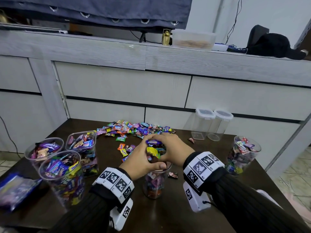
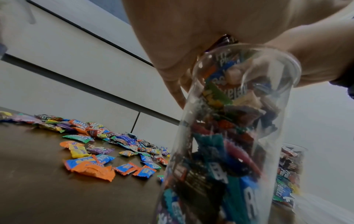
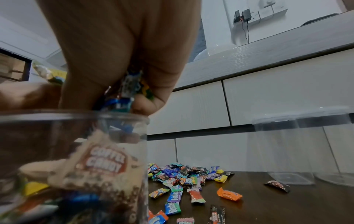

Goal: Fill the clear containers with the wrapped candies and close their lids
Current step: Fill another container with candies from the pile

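- Mid-fill: our left grip (image 1: 141, 158) & right grip (image 1: 173, 148) cup a candy bunch (image 1: 154, 151) over the jar (image 1: 155, 184).
- Next, we reckon: loosen fingers, drop it in.

This looks like a room in a home. A long grey wood-grain sideboard (image 1: 151, 78) with flat drawer fronts runs along the wall, its top cluttered with a lidded food tub (image 1: 193, 40), a small brass ornament (image 1: 166, 37), trailing cables and a black bag (image 1: 272, 42). Dark blue cloth (image 1: 101, 10) hangs above it. A low dark wooden surface (image 1: 193, 207) stands before it, over a tiled floor (image 1: 292, 172).
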A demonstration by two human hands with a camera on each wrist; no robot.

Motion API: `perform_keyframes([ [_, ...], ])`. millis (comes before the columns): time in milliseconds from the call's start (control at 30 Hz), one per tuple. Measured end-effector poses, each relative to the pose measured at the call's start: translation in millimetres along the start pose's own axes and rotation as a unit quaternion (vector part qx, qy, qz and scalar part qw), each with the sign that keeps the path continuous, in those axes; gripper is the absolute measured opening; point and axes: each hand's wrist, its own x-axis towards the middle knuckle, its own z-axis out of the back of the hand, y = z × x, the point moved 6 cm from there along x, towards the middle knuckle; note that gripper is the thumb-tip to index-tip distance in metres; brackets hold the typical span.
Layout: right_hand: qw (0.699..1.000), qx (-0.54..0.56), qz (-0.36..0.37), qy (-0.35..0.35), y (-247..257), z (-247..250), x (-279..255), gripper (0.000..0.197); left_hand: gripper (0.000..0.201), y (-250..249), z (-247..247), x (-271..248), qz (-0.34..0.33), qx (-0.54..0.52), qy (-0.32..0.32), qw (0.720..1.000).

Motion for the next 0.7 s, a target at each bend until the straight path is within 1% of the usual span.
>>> perform_keyframes([
  [133,1.000,-0.008,-0.009,0.009,-3,-2,1,0.059,0.097,-1,0,1,-0.003,0.001,-0.012,1.000],
  [267,1.000,-0.012,0.004,0.006,-3,-2,0,0.055,0.082,-3,3,1,-0.007,0.015,-0.019,1.000],
  [433,1.000,-0.029,0.010,-0.003,-3,1,-2,0.054,0.075,-1,2,1,-0.002,0.017,-0.012,1.000],
  [567,0.999,-0.026,0.015,0.020,-1,4,-3,0.057,0.087,2,2,-1,0.007,0.002,0.009,1.000],
  [700,0.997,-0.042,0.008,0.056,-2,8,-3,0.062,0.109,8,0,-3,0.008,0.019,0.033,0.999],
])
